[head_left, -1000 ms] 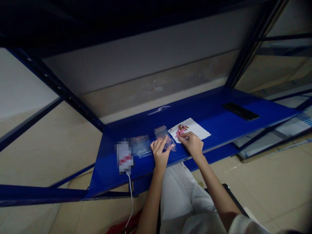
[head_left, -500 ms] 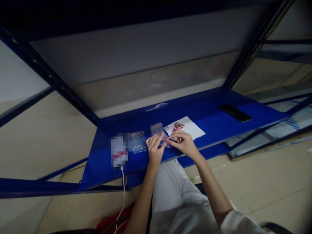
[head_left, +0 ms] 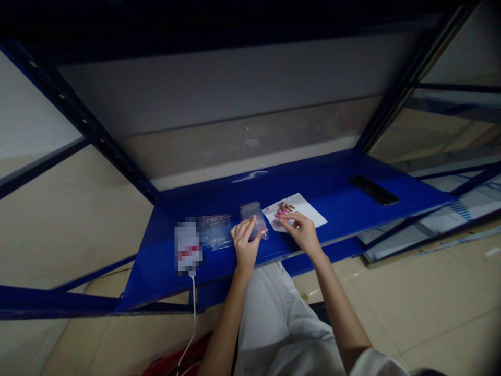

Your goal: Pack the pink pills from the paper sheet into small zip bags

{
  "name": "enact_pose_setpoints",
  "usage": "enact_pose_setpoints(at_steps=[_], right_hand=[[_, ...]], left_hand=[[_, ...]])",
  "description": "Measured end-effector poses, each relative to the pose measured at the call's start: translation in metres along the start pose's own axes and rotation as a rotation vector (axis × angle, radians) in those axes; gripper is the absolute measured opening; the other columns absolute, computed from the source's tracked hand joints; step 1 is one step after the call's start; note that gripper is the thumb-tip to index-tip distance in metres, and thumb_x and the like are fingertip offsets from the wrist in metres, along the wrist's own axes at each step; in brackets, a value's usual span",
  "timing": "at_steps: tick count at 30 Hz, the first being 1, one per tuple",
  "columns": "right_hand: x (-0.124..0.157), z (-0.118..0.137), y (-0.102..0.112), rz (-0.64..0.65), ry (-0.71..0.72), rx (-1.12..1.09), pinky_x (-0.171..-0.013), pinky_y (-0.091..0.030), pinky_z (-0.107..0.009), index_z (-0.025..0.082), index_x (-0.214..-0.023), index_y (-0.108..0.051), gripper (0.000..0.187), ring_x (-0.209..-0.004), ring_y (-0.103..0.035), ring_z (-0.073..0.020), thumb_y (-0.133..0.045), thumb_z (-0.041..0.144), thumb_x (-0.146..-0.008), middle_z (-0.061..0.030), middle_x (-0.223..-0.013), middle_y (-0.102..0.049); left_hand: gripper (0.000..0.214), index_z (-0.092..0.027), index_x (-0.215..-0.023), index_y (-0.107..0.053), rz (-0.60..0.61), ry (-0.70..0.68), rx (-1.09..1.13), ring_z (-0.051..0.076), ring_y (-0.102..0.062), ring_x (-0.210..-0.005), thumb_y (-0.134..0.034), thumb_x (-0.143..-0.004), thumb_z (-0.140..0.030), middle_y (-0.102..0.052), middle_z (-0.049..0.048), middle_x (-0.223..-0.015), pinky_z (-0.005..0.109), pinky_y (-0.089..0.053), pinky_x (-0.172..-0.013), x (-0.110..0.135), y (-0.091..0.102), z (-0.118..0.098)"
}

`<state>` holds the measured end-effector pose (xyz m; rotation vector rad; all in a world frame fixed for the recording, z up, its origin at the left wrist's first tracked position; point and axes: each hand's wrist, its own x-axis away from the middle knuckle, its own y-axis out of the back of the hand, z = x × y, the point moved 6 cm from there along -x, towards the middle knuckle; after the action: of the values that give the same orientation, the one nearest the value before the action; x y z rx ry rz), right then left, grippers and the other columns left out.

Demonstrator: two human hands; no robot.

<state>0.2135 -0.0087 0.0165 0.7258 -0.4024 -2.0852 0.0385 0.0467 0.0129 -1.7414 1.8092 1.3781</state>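
Note:
My left hand (head_left: 246,241) presses on a small clear zip bag (head_left: 249,210), its fingers over the bag and the thumb at its near corner. A few pink bits (head_left: 263,232) show through the plastic there. Just to the right lies a white sheet of paper (head_left: 311,215) with a heap of small pink and brown bead-like pieces (head_left: 282,210). Over the near edge of that heap, my right hand (head_left: 303,232) has thumb and forefinger pinched together. Whatever is between those fingertips is too small to make out.
More clear zip bags (head_left: 218,232) lie left of my left hand. Beyond them is a blurred-out white device (head_left: 188,246) with a white cable (head_left: 193,308) hanging over the edge. A black phone (head_left: 373,190) rests at the right of the blue shelf (head_left: 313,177).
My right hand has moved from the zip bag's near end back to the heap on the paper. The left hand stays on the bag.

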Motion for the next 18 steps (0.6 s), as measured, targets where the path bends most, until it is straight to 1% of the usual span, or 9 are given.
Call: enact_pose_setpoints(at_steps=[3, 5, 7, 9, 11, 14, 16, 18], right_hand=[[0.003, -0.017, 0.000, -0.016, -0.082, 0.210, -0.049, -0.039, -0.024, 0.026, -0.088, -0.070, 0.024, -0.055, -0.054, -0.0123, -0.057, 0.042, -0.077, -0.0024, -0.087, -0.065], [0.004, -0.021, -0.006, -0.015, -0.089, 0.282, -0.049, -0.039, -0.024, 0.026, -0.086, -0.070, 0.023, -0.059, -0.056, -0.0134, -0.057, 0.043, -0.076, -0.0020, -0.088, -0.063], [0.002, -0.019, -0.015, -0.009, -0.031, 0.317, -0.055, -0.041, -0.025, 0.026, -0.086, -0.070, 0.022, -0.071, -0.058, -0.0166, -0.058, 0.042, -0.076, -0.0033, -0.091, -0.062], [-0.001, -0.016, -0.024, -0.012, 0.041, 0.350, -0.066, -0.043, -0.028, 0.026, -0.086, -0.070, 0.020, -0.084, -0.056, -0.0201, -0.058, 0.038, -0.077, -0.0051, -0.091, -0.060], [-0.005, -0.014, -0.028, -0.030, 0.075, 0.376, -0.073, -0.042, -0.032, 0.024, -0.083, -0.071, 0.018, -0.088, -0.054, -0.0226, -0.059, 0.036, -0.077, -0.0067, -0.090, -0.060], [-0.010, -0.011, -0.024, -0.106, 0.083, 0.327, -0.074, -0.042, -0.035, 0.021, -0.077, -0.071, 0.017, -0.085, -0.053, -0.0232, -0.062, 0.035, -0.075, -0.0075, -0.087, -0.059], [-0.011, -0.005, -0.018, -0.138, 0.099, 0.215, -0.073, -0.043, -0.034, 0.019, -0.074, -0.071, 0.017, -0.082, -0.054, -0.0218, -0.063, 0.035, -0.075, -0.0069, -0.083, -0.059], [-0.012, 0.004, -0.012, -0.143, 0.110, 0.095, -0.072, -0.043, -0.032, 0.019, -0.074, -0.070, 0.018, -0.080, -0.055, -0.0201, -0.063, 0.035, -0.075, -0.0060, -0.080, -0.058]], left_hand=[[0.040, -0.019, -0.112, -0.058, -0.007, -0.006, 0.003, 0.019, -0.059, -0.089, -0.062, -0.075, -0.034, -0.068, 0.0069, -0.091, 0.034, -0.038, -0.083, -0.001, 0.001, -0.002], [0.040, -0.019, -0.112, -0.058, 0.002, -0.009, 0.005, 0.019, -0.059, -0.090, -0.062, -0.075, -0.033, -0.068, 0.0069, -0.092, 0.034, -0.038, -0.083, -0.001, 0.001, -0.002], [0.040, -0.019, -0.112, -0.058, 0.007, -0.013, 0.009, 0.019, -0.059, -0.090, -0.063, -0.075, -0.033, -0.068, 0.0068, -0.092, 0.034, -0.038, -0.083, -0.002, 0.001, -0.003], [0.039, -0.019, -0.111, -0.059, 0.014, -0.016, 0.011, 0.019, -0.059, -0.090, -0.063, -0.075, -0.033, -0.068, 0.0067, -0.092, 0.034, -0.038, -0.083, -0.002, 0.001, -0.003], [0.040, -0.019, -0.111, -0.059, 0.016, -0.019, 0.016, 0.019, -0.059, -0.090, -0.063, -0.075, -0.034, -0.067, 0.0066, -0.092, 0.033, -0.038, -0.083, -0.002, 0.001, -0.004], [0.041, -0.018, -0.112, -0.058, 0.018, -0.014, 0.033, 0.019, -0.059, -0.090, -0.063, -0.074, -0.034, -0.067, 0.0068, -0.092, 0.033, -0.038, -0.083, -0.001, 0.000, -0.003], [0.041, -0.018, -0.112, -0.058, 0.022, -0.010, 0.040, 0.019, -0.059, -0.091, -0.063, -0.074, -0.034, -0.067, 0.0068, -0.092, 0.033, -0.038, -0.083, -0.001, -0.001, -0.003], [0.040, -0.019, -0.111, -0.058, 0.020, -0.013, 0.038, 0.019, -0.059, -0.091, -0.063, -0.074, -0.033, -0.067, 0.0067, -0.093, 0.033, -0.038, -0.084, -0.001, -0.001, -0.003]])
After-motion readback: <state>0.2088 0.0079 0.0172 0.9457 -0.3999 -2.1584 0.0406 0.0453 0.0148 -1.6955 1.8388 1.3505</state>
